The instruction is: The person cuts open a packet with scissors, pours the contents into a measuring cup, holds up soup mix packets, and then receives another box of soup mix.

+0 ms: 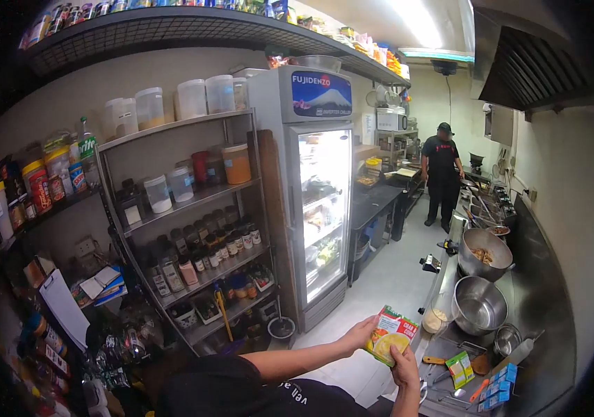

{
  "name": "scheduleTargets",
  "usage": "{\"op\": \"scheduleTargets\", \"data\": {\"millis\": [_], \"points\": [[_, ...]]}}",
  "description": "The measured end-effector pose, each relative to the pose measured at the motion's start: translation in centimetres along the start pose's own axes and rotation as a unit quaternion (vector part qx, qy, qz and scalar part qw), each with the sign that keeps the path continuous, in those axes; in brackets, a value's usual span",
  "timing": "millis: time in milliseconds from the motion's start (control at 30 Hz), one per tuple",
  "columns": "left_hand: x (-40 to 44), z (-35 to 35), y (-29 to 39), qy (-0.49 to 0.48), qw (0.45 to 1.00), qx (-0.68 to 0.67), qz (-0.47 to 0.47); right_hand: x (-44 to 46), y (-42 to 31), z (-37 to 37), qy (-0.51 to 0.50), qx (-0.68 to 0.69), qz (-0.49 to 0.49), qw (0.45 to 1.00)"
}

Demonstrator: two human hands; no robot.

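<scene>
Both my hands hold a soup mix packet (388,336), green and yellow with a red panel that reads "Crab & Corn". At the packet's left edge, my left hand (361,332) grips it, fingers partly behind it. My right hand (404,365) pinches the lower right side, thumb on the front. Right of it on the steel counter lies another green packet (459,369), near a wooden-handled tool (434,361) and blue-and-white cartons (498,386). Further along the counter are a tub of pale contents (435,320) and a large steel bowl (479,305).
A pot with food (484,253) stands beyond the bowl. A co-worker in black (441,174) stands down the aisle. Opposite the counter are a lit glass-door chiller (324,201) and a shelf rack (192,215) of jars. A bucket (281,329) sits on the floor.
</scene>
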State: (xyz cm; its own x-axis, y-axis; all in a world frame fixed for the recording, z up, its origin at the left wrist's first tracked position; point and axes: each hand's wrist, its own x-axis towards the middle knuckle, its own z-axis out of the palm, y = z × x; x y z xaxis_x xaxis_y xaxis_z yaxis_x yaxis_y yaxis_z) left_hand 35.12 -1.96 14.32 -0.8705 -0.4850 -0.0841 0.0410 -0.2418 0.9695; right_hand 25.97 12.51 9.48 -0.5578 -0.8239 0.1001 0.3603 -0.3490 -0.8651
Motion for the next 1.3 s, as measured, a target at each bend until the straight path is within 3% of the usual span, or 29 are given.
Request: {"op": "scheduleTargets", "data": {"millis": [300,1000,1300], "points": [[1.0,-0.6,-0.1,-0.034,0.999,0.007,0.013,0.0,-1.2,1.6,0.011,0.042,0.007,0.999],[-0.8,-1.7,2.2,0.007,1.000,-0.001,0.017,2.0,-0.5,2.9,-0.036,0.048,0.032,0.998],[0.5,-2.8,0.7,-0.005,0.997,0.004,0.074,1.5,-1.7,4.9,-0.061,0.076,0.041,0.994]]}}
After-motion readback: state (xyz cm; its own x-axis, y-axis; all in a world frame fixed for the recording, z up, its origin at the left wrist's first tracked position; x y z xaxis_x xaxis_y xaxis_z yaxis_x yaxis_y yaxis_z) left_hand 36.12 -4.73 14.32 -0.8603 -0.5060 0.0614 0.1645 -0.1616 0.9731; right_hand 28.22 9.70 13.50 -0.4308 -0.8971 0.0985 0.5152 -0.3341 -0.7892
